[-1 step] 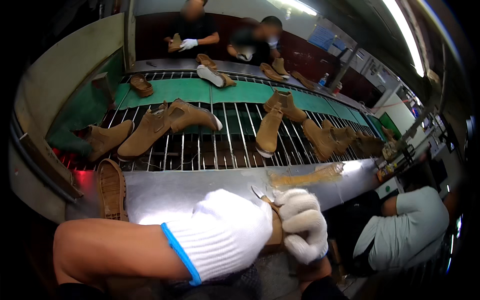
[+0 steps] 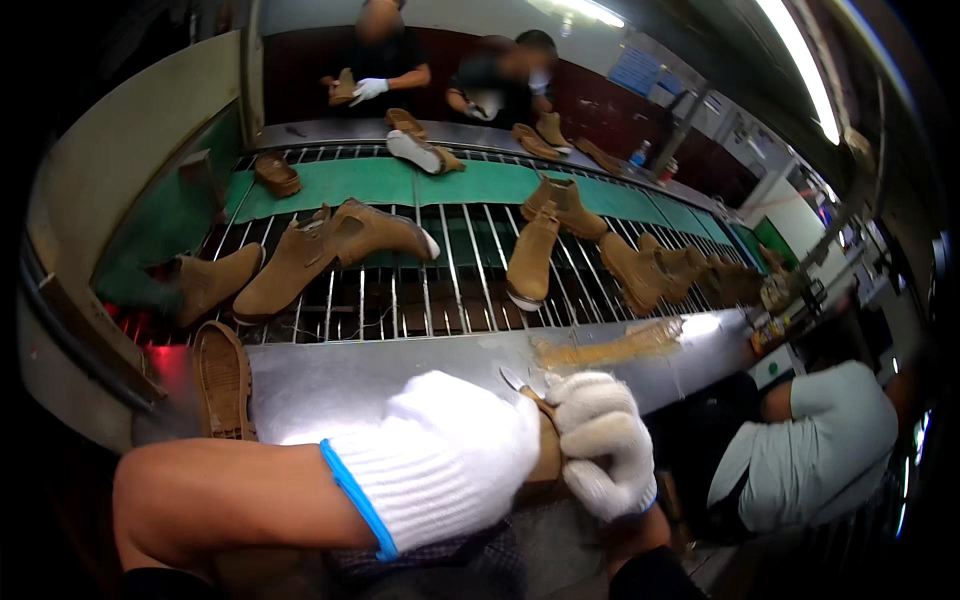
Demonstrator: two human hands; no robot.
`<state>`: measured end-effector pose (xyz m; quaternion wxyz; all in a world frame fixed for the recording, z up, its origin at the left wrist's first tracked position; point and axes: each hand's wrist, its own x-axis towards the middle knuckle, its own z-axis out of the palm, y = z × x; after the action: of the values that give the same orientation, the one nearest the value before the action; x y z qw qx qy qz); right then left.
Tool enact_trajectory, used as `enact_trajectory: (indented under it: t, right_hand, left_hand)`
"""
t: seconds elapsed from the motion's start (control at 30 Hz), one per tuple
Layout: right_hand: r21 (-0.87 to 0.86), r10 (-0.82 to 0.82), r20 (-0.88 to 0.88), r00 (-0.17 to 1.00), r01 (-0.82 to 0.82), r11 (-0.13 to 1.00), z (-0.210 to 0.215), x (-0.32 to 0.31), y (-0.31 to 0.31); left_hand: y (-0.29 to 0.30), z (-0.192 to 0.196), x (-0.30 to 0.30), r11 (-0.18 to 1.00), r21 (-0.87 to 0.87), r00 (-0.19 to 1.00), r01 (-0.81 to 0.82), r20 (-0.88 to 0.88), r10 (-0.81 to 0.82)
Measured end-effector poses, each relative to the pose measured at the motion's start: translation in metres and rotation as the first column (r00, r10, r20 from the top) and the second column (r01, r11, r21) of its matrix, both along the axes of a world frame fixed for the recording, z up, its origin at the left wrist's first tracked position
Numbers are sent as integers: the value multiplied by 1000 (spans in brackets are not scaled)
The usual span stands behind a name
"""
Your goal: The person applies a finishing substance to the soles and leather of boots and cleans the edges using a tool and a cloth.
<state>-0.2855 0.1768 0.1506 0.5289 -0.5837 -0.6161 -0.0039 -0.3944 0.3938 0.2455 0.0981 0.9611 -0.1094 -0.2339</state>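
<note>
Fingers of the right hand (image 2: 607, 438) are apparently gripping a small metal-tipped tool (image 2: 526, 391), while the left hand (image 2: 450, 458), its hidden grip untellable, is seemingly steadying the brown workpiece (image 2: 548, 452) between both.

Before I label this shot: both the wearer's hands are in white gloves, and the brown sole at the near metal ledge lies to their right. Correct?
No: the head view shows the brown sole to the left of the left hand and right hand. The rest holds.
</note>
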Motion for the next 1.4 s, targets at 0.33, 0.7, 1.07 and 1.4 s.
enact_trajectory:
  t: [0.33,0.7,1.07,1.4]
  right_hand:
    - [153,-59,-306,950,110,982,-46,-75,-36]
    - [126,30,-159,987,-10,992,-36,-83,-48]
    - [107,280,-631,724,-276,955,-85,-132,-82]
    - [-820,-685,-566,458,-228,525,-93,-152,-98]
  left_hand:
    - [0,-102,-75,699,-636,689,326,666,284]
    - [0,-94,-69,651,-595,759,471,650,45]
    - [-54,-161,-137,695,-313,593,648,780,-202]
    - [-57,-205,-162,697,-276,588,662,768,-253]
